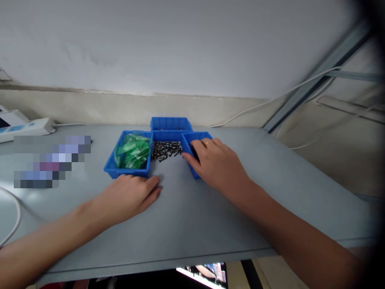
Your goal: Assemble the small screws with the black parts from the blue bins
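My left hand rests palm down on the grey table, just in front of a blue bin holding small green plastic bags. Its fingers lie together and flat, holding nothing. My right hand lies over a second blue bin on the right, fingers stretched down into it; whatever is under them is hidden. A ring sits on one finger. Between the two bins lies a loose pile of small black screws on the table.
A third blue bin stands behind the screws, near the wall. A white device with a cable sits at the far left. A white cable runs along the wall to the right. The table's front edge is close below my arms.
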